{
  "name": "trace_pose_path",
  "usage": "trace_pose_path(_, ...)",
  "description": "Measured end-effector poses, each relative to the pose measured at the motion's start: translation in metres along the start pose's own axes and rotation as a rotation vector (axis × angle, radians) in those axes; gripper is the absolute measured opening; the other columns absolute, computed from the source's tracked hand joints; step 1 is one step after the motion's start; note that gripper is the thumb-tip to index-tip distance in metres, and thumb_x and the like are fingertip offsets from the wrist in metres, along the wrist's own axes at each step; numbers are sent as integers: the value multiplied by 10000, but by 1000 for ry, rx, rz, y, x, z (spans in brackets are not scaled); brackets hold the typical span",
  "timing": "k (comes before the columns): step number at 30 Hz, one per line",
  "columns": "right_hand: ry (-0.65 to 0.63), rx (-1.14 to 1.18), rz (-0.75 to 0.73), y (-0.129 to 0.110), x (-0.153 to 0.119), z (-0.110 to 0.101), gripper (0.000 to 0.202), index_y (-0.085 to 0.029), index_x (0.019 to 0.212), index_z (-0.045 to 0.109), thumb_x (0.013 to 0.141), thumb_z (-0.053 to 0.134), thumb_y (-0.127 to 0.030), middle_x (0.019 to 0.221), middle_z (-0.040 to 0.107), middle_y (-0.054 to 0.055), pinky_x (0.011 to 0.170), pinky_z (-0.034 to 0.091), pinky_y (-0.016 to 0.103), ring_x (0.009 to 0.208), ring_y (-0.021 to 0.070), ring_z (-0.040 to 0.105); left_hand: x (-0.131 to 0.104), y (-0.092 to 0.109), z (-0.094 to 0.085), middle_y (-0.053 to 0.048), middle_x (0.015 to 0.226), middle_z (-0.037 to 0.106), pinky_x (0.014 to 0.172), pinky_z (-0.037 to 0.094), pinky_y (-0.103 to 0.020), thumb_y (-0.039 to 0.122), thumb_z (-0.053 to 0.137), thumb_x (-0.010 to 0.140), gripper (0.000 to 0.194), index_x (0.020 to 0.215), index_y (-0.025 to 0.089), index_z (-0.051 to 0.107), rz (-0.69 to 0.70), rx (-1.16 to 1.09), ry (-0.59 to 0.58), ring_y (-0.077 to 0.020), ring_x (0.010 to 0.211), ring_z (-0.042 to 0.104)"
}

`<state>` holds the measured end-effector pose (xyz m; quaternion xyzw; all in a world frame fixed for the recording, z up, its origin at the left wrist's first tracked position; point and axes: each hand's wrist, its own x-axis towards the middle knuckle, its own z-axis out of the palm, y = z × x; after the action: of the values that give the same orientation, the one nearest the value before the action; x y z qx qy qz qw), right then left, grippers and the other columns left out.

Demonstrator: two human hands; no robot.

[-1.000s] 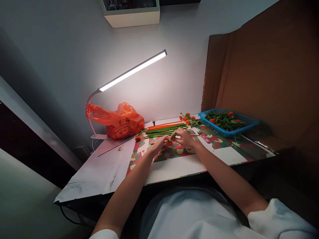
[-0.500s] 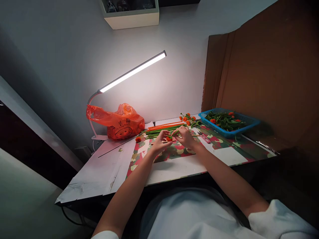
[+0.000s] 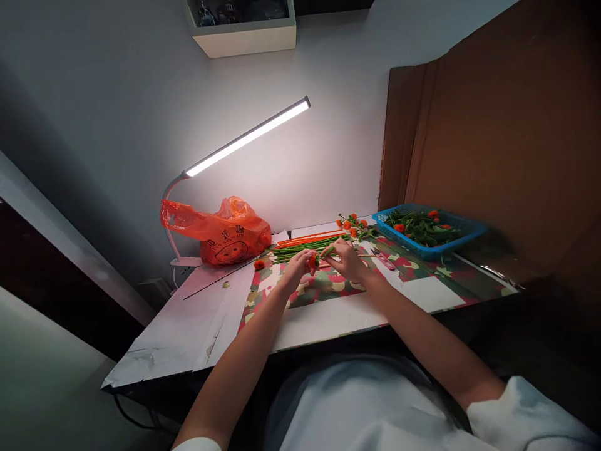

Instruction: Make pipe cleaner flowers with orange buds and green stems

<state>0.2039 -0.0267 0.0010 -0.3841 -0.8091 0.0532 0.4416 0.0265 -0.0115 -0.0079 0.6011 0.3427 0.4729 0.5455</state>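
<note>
Over the near side of the table, my left hand (image 3: 299,265) is closed around the head of an orange flower (image 3: 313,261). My right hand (image 3: 346,257) pinches a green piece (image 3: 328,251) close to the flower's base; whether it is stem or leaf I cannot tell. Just beyond both hands lies a row of long green sticks (image 3: 300,247), with orange sticks (image 3: 305,238) behind them. Another orange flower head (image 3: 258,264) rests left of the row. More orange flowers (image 3: 350,223) with leaves lie at the back right.
A blue basket (image 3: 432,252) of leafy orange flowers stands at the right, by a tall cardboard panel (image 3: 493,144). Pink-handled cutters (image 3: 387,262) lie before it. At the left are an orange plastic bag (image 3: 230,235) and a lit desk lamp (image 3: 248,136).
My left fingers have closed in around the orange flower, which has shifted slightly left. My right hand stays nearly in place, still pinching the green piece.
</note>
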Motion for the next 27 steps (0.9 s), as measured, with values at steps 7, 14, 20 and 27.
trace_pose_path(7, 46, 178, 94, -1, -1, 5, 193, -207, 805, 695, 840, 571, -350, 776, 637, 53, 770, 391, 339, 823, 206, 546, 1, 2, -1, 22, 601, 473, 488, 390, -231, 418, 516, 745, 236, 720, 184, 496, -214, -110, -26, -84, 474, 458)
trace_pose_path(14, 102, 513, 421, 0, 1, 17, 237, -167, 699, 623, 740, 590, -398, 687, 617, 35, 615, 431, 289, 665, 173, 565, -4, -2, -1, -37, 967, 619, 727, 464, -301, 206, 413, 755, 300, 1033, 225, 524, 305, 413, 365, -155, 790, 571)
trace_pose_path(20, 140, 594, 574, -3, 2, 21, 263, -171, 598, 542, 672, 623, -410, 604, 575, 8, 539, 396, 260, 584, 143, 520, -15, 1, 5, -70, 1052, 620, 936, 357, -384, 253, 604, 773, 106, 855, 257, 670, 672, 1138, 305, -249, 1037, 531)
trace_pose_path(27, 149, 624, 610, -4, 2, 21, 304, -164, 548, 516, 633, 653, -422, 564, 556, -6, 519, 372, 246, 555, 125, 494, -12, -4, 17, -65, 1068, 652, 892, 366, -385, 227, 583, 818, 139, 870, 264, 706, 781, 1396, 361, -238, 1019, 553)
